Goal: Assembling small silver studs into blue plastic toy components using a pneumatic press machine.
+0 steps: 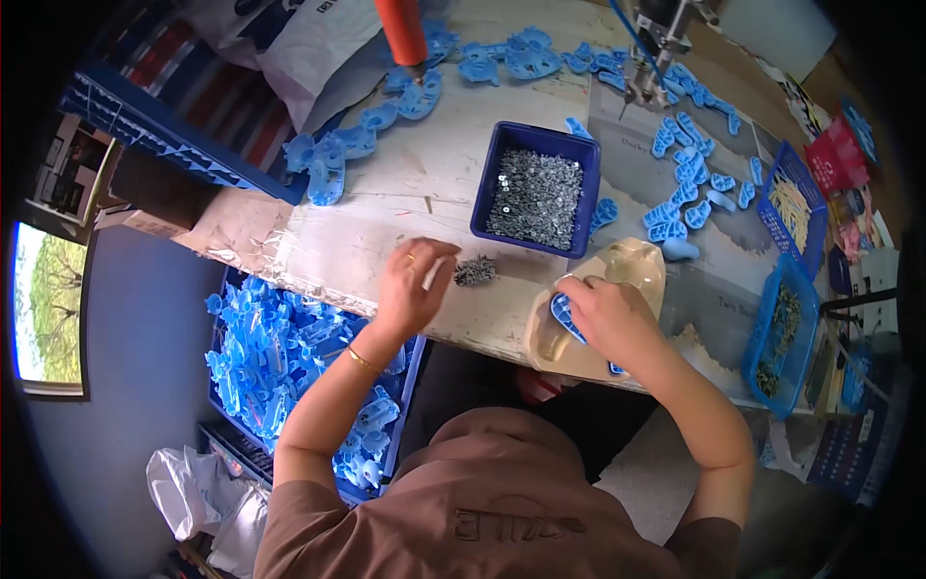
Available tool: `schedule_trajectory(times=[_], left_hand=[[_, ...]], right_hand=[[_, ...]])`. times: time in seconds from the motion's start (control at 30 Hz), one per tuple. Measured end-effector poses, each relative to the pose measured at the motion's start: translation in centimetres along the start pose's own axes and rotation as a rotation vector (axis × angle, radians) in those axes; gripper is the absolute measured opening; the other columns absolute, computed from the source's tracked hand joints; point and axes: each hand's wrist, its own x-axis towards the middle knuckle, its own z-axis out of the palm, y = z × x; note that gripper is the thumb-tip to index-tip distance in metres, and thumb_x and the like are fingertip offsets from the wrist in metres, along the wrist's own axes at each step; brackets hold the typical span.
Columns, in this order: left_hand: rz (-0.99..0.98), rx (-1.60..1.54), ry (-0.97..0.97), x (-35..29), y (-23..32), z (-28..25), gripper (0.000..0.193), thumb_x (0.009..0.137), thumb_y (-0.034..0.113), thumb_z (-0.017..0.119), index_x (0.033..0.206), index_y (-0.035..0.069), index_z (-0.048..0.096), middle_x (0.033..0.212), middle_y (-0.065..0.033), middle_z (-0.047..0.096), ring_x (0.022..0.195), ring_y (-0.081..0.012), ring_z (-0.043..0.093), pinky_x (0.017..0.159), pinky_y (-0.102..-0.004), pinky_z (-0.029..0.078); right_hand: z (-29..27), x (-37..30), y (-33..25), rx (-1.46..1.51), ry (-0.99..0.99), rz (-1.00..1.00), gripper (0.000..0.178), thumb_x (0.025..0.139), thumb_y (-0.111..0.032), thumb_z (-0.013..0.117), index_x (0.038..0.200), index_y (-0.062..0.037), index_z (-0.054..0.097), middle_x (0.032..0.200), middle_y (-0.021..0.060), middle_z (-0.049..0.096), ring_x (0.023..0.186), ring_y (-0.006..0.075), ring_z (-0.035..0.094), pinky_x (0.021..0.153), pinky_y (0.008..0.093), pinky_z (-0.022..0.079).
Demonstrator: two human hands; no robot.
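On the worktable, my left hand (413, 280) hovers beside a small pile of metal screws (475, 271). Its thumb and forefinger come together; anything between them is too small to make out. My right hand (610, 314) is closed on a blue ribbed plastic part (565, 317), which lies in a beige moulded holder (632, 265) at the table's front edge. Part of the blue piece is hidden under the hand. Behind the holder stands a dark blue bin (490, 227) filled with small metal screws.
Blue plastic parts (690, 169) lie at right, with more along the back. An orange-handled tool (400, 34) and a machine head (656, 63) hang above. A blue basket (820, 232) and light-blue tray (752, 347) stand right. Below left, a crate holds blue mouldings (275, 357).
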Motion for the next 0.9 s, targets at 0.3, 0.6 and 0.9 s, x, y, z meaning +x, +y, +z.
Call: schedule_trajectory(times=[0.3, 0.6, 0.9], left_hand=[[-0.367, 0.717, 0.137, -1.0, -18.5, -7.7, 0.035, 0.092, 0.027, 0.060, 0.118, 0.004, 0.061, 0.133, -0.0136, 0.057, 0.114, -0.0359, 0.056, 0.097, -0.0413, 0.045], [-0.271, 0.314, 0.146, -1.4, -5.2, -10.7, 0.017, 0.091, 0.009, 0.060, 0.104, -0.001, 0.065, 0.113, -0.0129, 0.062, 0.099, -0.0269, 0.063, 0.082, -0.0359, 0.052], [0.142, -0.192, -0.461, -2.2, 6.6, -5.4, 0.026, 0.075, 0.008, 0.075, 0.099, 0.009, 0.065, 0.126, -0.0136, 0.056, 0.107, -0.0353, 0.061, 0.086, -0.0390, 0.054]], right_hand=[[-0.1, 0.9, -2.0, 0.170, -0.070, 0.397, 0.017, 0.080, -0.008, 0.062, 0.091, -0.0039, 0.049, 0.070, 0.0197, 0.062, 0.066, 0.0399, 0.063, 0.060, 0.0466, 0.047], [-0.3, -1.4, -0.6, 0.206, 0.014, 0.117, 0.023, 0.084, -0.011, 0.064, 0.106, -0.0093, 0.063, 0.078, 0.0132, 0.066, 0.066, 0.0333, 0.064, 0.062, 0.0394, 0.049], [-6.3, -3.6, -2.6, 0.475, 0.151, 0.352, 0.022, 0.085, -0.004, 0.068, 0.106, -0.0032, 0.065, 0.082, 0.0074, 0.064, 0.063, 0.0162, 0.062, 0.060, 0.0267, 0.050]])
